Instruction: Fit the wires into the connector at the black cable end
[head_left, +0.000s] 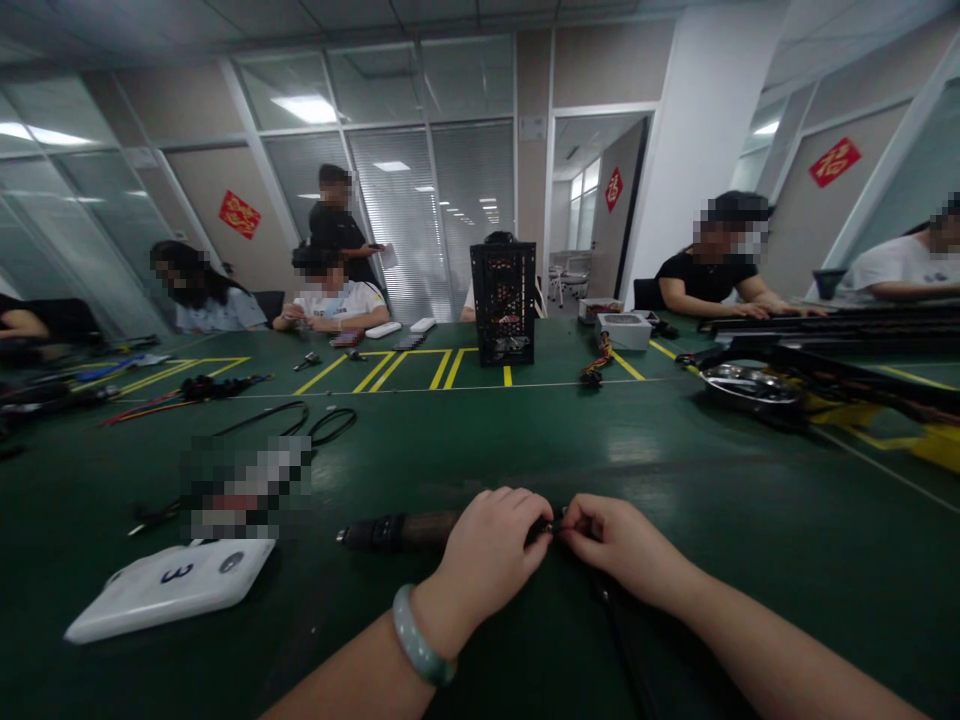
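Left hand (487, 560) and right hand (619, 545) pinch a black cable (390, 531)
Both grips are clamped on it, fingers meeting, just above the green bench (757, 530).

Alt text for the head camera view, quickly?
The person's left hand and right hand pinch a small dark part at the end of a dark cylindrical tube, above a green work table. A white plastic slab numbered 3 lies left; co-workers are farther along.

Bench: green ESD mat (675, 500) | wht box "3" (171, 590) | blk cables (315, 425) | mesh PC case (503, 303) | PSU (623, 331)
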